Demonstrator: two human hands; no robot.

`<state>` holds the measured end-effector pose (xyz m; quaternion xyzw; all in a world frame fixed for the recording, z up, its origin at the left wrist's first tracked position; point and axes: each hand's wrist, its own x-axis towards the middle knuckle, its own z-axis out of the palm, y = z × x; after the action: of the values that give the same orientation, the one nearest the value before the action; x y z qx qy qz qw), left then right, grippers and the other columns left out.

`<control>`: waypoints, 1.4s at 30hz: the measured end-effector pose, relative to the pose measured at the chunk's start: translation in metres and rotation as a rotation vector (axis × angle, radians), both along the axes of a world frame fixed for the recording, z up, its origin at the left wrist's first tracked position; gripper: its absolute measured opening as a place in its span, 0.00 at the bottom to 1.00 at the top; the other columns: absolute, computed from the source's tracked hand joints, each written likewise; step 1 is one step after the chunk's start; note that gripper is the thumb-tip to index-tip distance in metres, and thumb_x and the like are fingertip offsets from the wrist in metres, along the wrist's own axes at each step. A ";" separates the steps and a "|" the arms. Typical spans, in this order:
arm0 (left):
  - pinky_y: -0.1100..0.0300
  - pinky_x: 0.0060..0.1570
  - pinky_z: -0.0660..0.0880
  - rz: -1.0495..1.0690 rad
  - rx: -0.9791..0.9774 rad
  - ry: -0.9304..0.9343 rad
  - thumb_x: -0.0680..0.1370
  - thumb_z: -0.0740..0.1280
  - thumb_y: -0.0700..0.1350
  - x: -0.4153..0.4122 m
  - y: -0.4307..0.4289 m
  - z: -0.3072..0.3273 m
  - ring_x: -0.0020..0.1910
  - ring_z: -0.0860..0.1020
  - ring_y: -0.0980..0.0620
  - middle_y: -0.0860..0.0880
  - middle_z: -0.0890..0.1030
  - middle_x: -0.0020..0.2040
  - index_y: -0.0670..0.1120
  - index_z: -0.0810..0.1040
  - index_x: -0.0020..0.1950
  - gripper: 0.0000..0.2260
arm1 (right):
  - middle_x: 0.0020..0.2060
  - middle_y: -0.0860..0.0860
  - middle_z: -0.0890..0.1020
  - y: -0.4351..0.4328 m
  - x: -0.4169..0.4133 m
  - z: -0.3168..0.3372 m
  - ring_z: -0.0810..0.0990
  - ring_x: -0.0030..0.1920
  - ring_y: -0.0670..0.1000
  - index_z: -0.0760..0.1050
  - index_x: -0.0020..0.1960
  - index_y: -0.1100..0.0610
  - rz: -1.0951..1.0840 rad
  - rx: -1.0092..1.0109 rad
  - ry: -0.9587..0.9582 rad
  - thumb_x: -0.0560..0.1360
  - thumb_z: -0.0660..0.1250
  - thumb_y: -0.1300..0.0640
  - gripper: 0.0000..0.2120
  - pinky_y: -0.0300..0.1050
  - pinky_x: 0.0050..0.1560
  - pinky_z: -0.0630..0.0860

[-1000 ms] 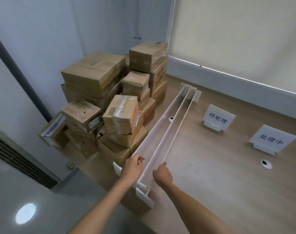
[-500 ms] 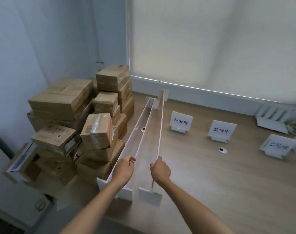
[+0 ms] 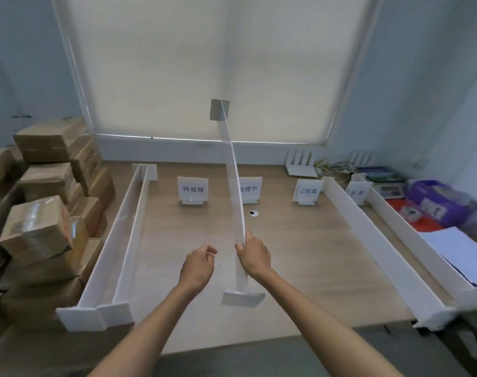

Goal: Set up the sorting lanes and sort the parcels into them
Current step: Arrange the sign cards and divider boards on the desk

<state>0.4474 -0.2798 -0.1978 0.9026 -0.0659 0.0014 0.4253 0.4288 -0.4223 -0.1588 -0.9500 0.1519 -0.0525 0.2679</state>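
**Step in hand:** lane set-up; sorting is not yet begun.

**Hands:** The right hand (image 3: 255,257) grips a long white divider strip (image 3: 236,180) near its near end, with the fingers (image 3: 241,247) and thumb curled round it. The strip is held clear of the table (image 3: 300,254). Its foot plate (image 3: 242,297) hangs just below the fingers, and its far end rises well beyond them. The left hand (image 3: 197,265) holds nothing, fingers loosely curled, just left of the strip and apart from it.

**Surroundings:** Well left of the fingers, two dividers (image 3: 128,227) stand close together. The parcels (image 3: 38,232) are stacked beyond these, none in a lane. Well right of the fingers stand two further dividers (image 3: 368,235), spaced apart.

**Next move, in my judgement:** set the strip down upright between the signs, parallel to the others. It bows, so the free hand should steady it.

**Writing, beyond the fingers:**
- The left sign (image 3: 193,189) reads 待处理.
- The middle sign (image 3: 249,189) reads 处理中, with its first character partly covered by the strip.
- The right sign (image 3: 308,190) reads 已完成.
- A fourth sign (image 3: 354,191) is too blurred to read.
- Parcel labels are illegible.
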 end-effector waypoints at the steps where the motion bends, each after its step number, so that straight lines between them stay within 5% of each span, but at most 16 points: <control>1: 0.61 0.48 0.72 -0.021 -0.005 -0.002 0.77 0.58 0.39 -0.001 -0.014 0.002 0.50 0.79 0.49 0.47 0.82 0.50 0.45 0.79 0.53 0.11 | 0.50 0.59 0.81 -0.018 -0.004 0.001 0.78 0.50 0.62 0.70 0.58 0.59 -0.025 -0.006 0.000 0.76 0.57 0.56 0.13 0.48 0.46 0.72; 21: 0.60 0.46 0.72 0.020 -0.027 0.143 0.77 0.56 0.37 0.004 -0.260 -0.051 0.49 0.77 0.50 0.47 0.82 0.50 0.45 0.78 0.53 0.13 | 0.54 0.58 0.80 -0.296 -0.007 -0.112 0.78 0.53 0.60 0.69 0.59 0.60 -0.023 -0.103 0.304 0.76 0.57 0.56 0.13 0.46 0.46 0.72; 34: 0.57 0.47 0.74 0.114 0.062 0.208 0.78 0.57 0.38 0.004 -0.252 -0.083 0.47 0.78 0.51 0.48 0.82 0.50 0.47 0.78 0.52 0.11 | 0.53 0.56 0.80 -0.344 -0.017 -0.179 0.80 0.52 0.57 0.65 0.64 0.59 0.010 -0.128 0.484 0.78 0.56 0.58 0.16 0.45 0.43 0.71; 42: 0.57 0.48 0.75 0.169 0.058 0.178 0.77 0.57 0.38 -0.001 -0.202 -0.067 0.47 0.78 0.51 0.49 0.82 0.48 0.47 0.78 0.52 0.12 | 0.56 0.56 0.79 -0.339 -0.013 -0.164 0.79 0.55 0.57 0.66 0.63 0.58 -0.031 -0.235 0.404 0.80 0.54 0.48 0.17 0.47 0.49 0.74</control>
<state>0.4466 -0.4816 -0.2647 0.9135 0.0486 -0.0449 0.4015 0.4158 -0.7613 -0.3228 -0.9634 0.2100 0.1174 0.1186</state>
